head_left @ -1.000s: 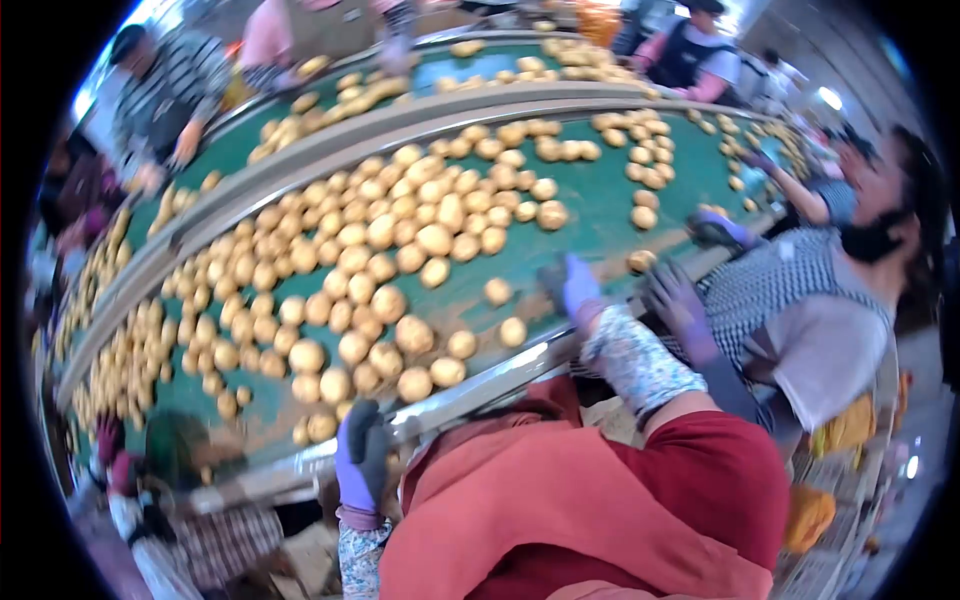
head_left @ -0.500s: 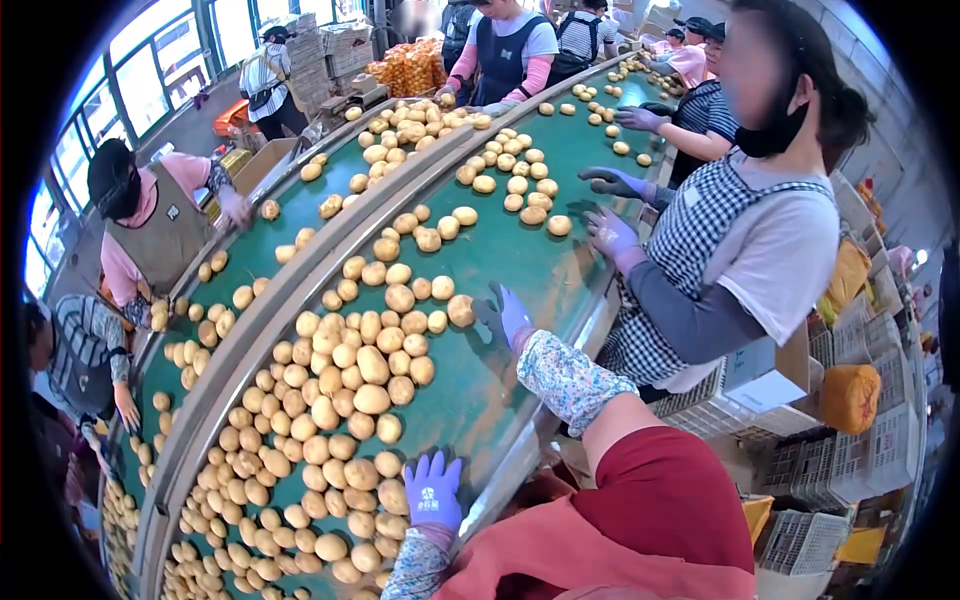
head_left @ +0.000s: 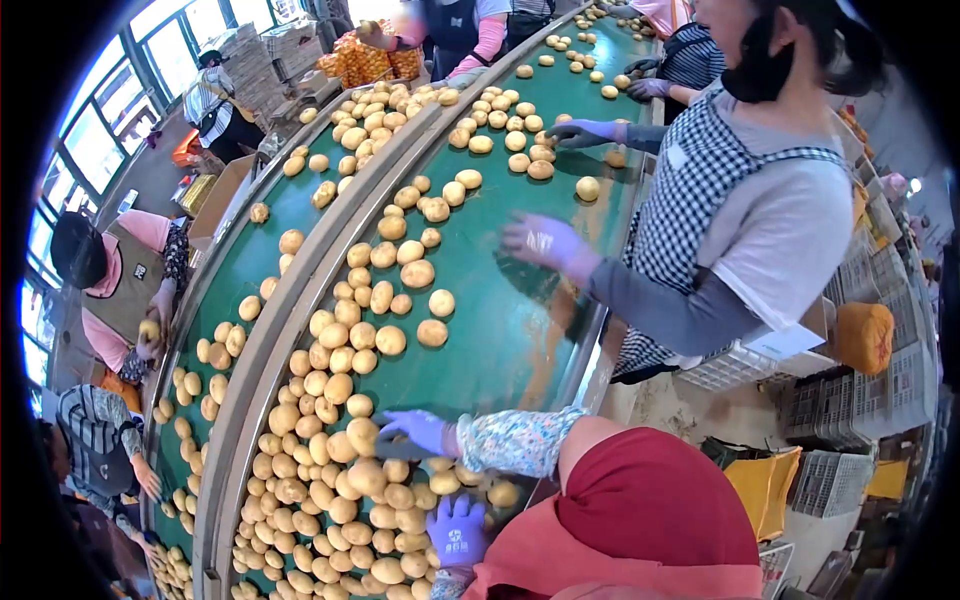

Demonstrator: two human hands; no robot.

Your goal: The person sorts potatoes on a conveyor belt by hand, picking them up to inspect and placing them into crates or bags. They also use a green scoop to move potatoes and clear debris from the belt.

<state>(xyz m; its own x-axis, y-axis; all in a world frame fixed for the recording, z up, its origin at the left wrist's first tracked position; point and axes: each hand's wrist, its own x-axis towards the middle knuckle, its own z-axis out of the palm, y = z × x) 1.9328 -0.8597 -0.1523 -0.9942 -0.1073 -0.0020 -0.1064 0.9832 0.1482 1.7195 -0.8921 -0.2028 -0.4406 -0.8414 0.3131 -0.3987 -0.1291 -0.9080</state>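
My left hand (head_left: 457,532), in a purple glove, lies back up over potatoes near the bottom, its fingers spread and holding nothing. My right hand (head_left: 418,434), gloved in purple and grey below a floral sleeve, is above it and reaches left against a potato (head_left: 363,436); its fingers are apart, not closed round anything. A dense heap of potatoes (head_left: 340,510) covers the lower part of the green belt (head_left: 480,350), left of and below my hands. Some potatoes show under my right wrist.
A co-worker in a checkered apron (head_left: 680,210) reaches over the belt at upper right, one gloved hand (head_left: 548,243) blurred. A metal divider (head_left: 300,270) separates a second potato lane, with people beyond. Crates (head_left: 832,483) stand at right.
My right hand has moved down and left, onto the potatoes. My left hand sits slightly lower and right in view. Potatoes have shifted, and the co-worker's hands have moved left.
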